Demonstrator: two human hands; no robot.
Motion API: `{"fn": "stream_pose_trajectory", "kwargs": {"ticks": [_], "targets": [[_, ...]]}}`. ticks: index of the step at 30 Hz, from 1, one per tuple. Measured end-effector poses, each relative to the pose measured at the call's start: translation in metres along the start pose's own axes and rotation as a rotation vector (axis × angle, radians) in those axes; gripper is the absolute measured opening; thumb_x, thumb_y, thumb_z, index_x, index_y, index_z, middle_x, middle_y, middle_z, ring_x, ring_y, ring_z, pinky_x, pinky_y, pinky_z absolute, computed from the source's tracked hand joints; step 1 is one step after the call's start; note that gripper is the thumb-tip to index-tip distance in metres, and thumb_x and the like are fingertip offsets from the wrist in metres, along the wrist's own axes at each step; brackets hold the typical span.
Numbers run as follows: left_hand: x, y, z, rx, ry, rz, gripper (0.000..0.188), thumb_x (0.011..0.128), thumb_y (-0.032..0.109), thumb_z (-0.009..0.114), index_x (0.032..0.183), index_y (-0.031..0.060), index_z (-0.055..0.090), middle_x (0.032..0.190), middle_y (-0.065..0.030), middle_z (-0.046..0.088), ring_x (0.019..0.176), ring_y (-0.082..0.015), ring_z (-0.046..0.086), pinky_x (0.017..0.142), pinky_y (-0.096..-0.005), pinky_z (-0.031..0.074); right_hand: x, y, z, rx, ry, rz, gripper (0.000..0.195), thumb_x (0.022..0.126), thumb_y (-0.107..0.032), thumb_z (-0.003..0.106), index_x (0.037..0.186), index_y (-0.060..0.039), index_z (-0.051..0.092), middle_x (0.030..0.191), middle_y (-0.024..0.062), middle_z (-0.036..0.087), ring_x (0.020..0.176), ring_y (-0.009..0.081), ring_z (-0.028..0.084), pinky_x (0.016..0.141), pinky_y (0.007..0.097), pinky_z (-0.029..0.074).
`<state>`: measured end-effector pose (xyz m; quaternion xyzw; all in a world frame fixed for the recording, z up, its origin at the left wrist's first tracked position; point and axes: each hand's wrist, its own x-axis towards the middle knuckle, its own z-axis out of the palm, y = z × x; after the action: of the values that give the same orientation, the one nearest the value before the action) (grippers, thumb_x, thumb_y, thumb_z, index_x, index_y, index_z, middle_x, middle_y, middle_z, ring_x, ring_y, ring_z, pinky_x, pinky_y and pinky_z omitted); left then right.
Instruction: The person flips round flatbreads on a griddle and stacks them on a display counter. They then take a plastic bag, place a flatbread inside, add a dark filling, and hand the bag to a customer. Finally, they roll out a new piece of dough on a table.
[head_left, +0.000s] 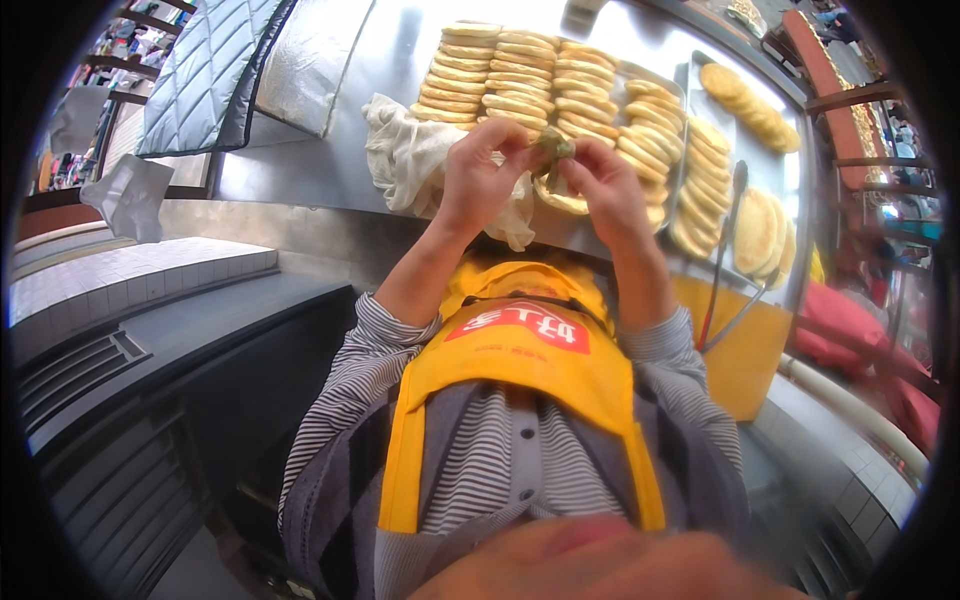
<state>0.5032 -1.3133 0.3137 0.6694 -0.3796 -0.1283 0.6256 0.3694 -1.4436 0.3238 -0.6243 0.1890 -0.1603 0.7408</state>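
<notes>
My left hand (484, 172) and my right hand (613, 191) are raised over the front edge of the metal counter. Between their fingertips they pinch a small crumpled green piece (553, 146), possibly a folded banknote; its detail is blurred. Behind and below it are rows of round flatbreads (517, 79), stacked leaning on one another on a tray. One flatbread (559, 201) shows partly between my wrists. A crumpled off-white cloth (401, 154) lies beside the left row, partly hidden by my left hand.
Right of the breads, a metal tray (694, 75) holds more flatbreads (750, 105). Long metal tongs (726, 240) rest across its near edge. A quilted silver cover (214, 71) hangs at the back left. A yellow panel (739, 345) stands below the counter at right.
</notes>
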Motion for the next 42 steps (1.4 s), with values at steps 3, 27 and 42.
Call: {"fn": "stream_pose_trajectory", "kwargs": {"ticks": [3, 27, 42], "targets": [[-0.003, -0.004, -0.006, 0.029, 0.037, 0.083, 0.011, 0.085, -0.001, 0.069, 0.092, 0.0021, 0.061, 0.076, -0.0044, 0.062, 0.07, -0.0115, 0.06, 0.066, -0.0267, 0.05, -0.009, -0.002, 0.011, -0.086, 0.126, -0.035, 0.016, 0.095, -0.008, 0.062, 0.109, -0.0013, 0.064, 0.092, -0.0004, 0.067, 0.081, 0.0051, 0.057, 0.073, 0.0215, 0.047], [-0.01, 0.024, 0.041, -0.574, -0.232, -0.42, 0.01, 0.089, 0.004, 0.069, 0.097, 0.0002, 0.064, 0.084, -0.0013, 0.066, 0.072, -0.006, 0.06, 0.063, -0.0203, 0.048, 0.003, -0.015, -0.042, 0.019, -0.112, -0.074, 0.012, 0.092, -0.003, 0.066, 0.103, -0.0005, 0.064, 0.088, 0.0, 0.067, 0.079, 0.0052, 0.06, 0.072, 0.0219, 0.049], [-0.023, -0.004, 0.027, -0.309, 0.413, -0.151, 0.01, 0.093, 0.008, 0.067, 0.091, 0.004, 0.059, 0.079, 0.0054, 0.056, 0.07, -0.0007, 0.05, 0.065, -0.0173, 0.045, 0.011, -0.009, -0.06, -0.038, -0.056, -0.062, 0.012, 0.093, -0.005, 0.066, 0.104, -0.0039, 0.063, 0.08, -0.0055, 0.059, 0.072, 0.0014, 0.052, 0.062, 0.019, 0.042]]}}
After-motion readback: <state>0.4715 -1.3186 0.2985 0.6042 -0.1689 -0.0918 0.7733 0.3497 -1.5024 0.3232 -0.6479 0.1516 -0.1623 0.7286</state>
